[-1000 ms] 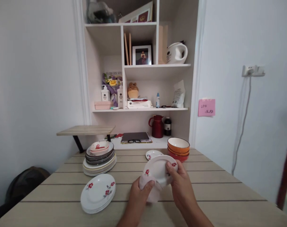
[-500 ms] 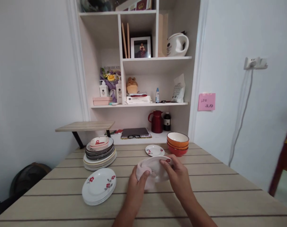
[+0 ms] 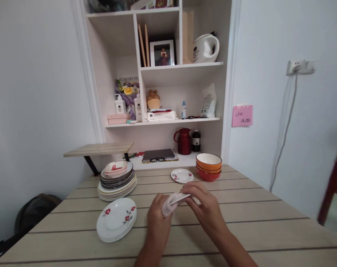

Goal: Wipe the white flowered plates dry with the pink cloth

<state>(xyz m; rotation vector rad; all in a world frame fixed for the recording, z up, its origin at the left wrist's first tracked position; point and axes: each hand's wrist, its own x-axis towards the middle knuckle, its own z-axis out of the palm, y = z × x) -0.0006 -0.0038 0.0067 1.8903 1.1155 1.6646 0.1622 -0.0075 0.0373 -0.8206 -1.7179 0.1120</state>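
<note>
My right hand (image 3: pixel 204 207) holds a small white plate with red flowers (image 3: pixel 179 197) by its rim, tipped so only its edge shows, just above the wooden table (image 3: pixel 240 226). My left hand (image 3: pixel 157 218) presses a pale pink cloth (image 3: pixel 167 207) against the plate from the left. A stack of white flowered plates (image 3: pixel 116 223) lies to the left of my hands. One small flowered saucer (image 3: pixel 182 175) sits beyond them.
A tall stack of mixed plates (image 3: pixel 117 183) topped by a pink dish stands at the back left. Orange and red bowls (image 3: pixel 209 167) are stacked at the back right. Behind is a shelf unit with a red jug (image 3: pixel 183 141) and a dark bottle (image 3: pixel 196 140).
The plate has tipped from facing me to nearly flat and edge-on. Both hands have lowered slightly with the cloth still on it, and the view has shifted a little.
</note>
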